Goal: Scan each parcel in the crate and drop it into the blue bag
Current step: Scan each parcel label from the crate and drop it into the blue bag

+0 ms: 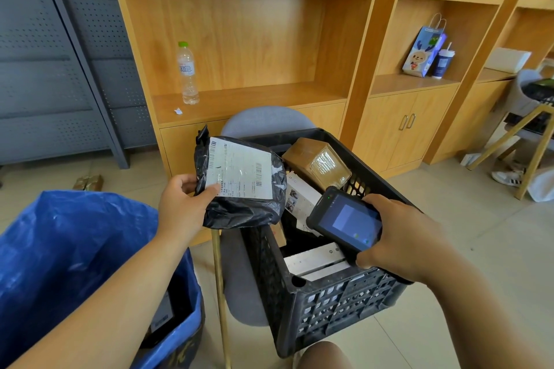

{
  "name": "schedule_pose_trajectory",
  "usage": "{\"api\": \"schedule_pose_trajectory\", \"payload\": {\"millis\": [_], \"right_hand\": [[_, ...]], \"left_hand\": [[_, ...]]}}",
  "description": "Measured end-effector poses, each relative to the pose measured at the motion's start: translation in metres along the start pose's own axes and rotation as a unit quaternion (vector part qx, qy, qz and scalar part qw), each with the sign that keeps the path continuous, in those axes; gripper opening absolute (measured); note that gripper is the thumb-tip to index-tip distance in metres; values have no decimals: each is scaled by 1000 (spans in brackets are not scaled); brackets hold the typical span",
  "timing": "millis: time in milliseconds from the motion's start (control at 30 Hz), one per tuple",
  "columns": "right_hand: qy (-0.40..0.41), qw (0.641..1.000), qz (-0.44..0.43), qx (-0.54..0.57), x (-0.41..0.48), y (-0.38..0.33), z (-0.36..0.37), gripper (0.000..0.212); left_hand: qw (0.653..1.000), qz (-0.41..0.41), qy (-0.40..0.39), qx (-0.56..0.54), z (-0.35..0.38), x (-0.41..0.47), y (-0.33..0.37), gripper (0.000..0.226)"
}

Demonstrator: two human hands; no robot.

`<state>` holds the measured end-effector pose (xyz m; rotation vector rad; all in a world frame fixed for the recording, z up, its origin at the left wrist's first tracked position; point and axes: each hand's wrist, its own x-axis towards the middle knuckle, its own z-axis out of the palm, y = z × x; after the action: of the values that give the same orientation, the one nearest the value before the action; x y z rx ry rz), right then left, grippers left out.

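My left hand (183, 204) grips a black plastic parcel (239, 207) by its left edge, white barcode label facing up, held above the crate's left rim. My right hand (401, 237) holds a black handheld scanner (344, 219) with its lit screen toward me, just right of the parcel and over the crate. The black plastic crate (338, 305) sits on a grey chair and holds a brown taped box (317, 163) and several white boxes (314, 260). The blue bag (69, 249) stands open at lower left with a dark parcel at its bottom.
Wooden shelving fills the background, with a water bottle (187, 73) on one shelf and a paper gift bag (424, 51) beside a cup on another. A grey metal rack stands at left. A wooden stool (521, 141) and a person's shoe are at right. My knee shows at the bottom.
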<state>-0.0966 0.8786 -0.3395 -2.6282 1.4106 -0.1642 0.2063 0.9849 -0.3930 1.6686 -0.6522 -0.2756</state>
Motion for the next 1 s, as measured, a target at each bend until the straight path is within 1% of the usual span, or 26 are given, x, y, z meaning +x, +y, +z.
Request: {"api": "schedule_pose_trajectory", "payload": {"millis": [133, 267, 367, 467, 567, 667, 700, 733, 800, 867, 900, 1000], "right_hand": [[3, 1000, -4, 13, 1, -4, 1, 85], [34, 998, -19, 47, 4, -21, 5, 84], [45, 995, -49, 79, 10, -42, 11, 87], [47, 989, -97, 106, 17, -69, 17, 84], [39, 985, -127, 108, 26, -97, 24, 83], [26, 983, -143, 113, 31, -116, 30, 81], [20, 982, -150, 114, 32, -123, 33, 80], [14, 981, -156, 116, 33, -130, 36, 81], [3, 979, -171, 114, 33, -140, 42, 86], [-4, 979, -178, 104, 31, -143, 47, 90], [-6, 979, -175, 100, 31, -143, 48, 90], [-13, 983, -157, 91, 31, -138, 46, 88]], "left_hand": [[1000, -11, 3, -15, -4, -2, 1, 32], [998, -17, 9, -59, -21, -6, 2, 28], [994, -16, 47, -94, -49, -12, -5, 23], [989, -10, 92, -111, -88, -19, -21, 20], [988, -36, 130, -81, -133, -25, -45, 20], [984, -83, 156, 1, -164, -24, -71, 21], [983, -103, 147, 43, -172, -22, -80, 21], [980, -130, 120, 89, -178, -21, -90, 22], [964, -193, 42, 177, -185, -23, -110, 36], [945, -237, -7, 225, -187, -29, -123, 49], [940, -244, -20, 237, -187, -32, -127, 48], [934, -247, -64, 251, -177, -34, -130, 37]]}}
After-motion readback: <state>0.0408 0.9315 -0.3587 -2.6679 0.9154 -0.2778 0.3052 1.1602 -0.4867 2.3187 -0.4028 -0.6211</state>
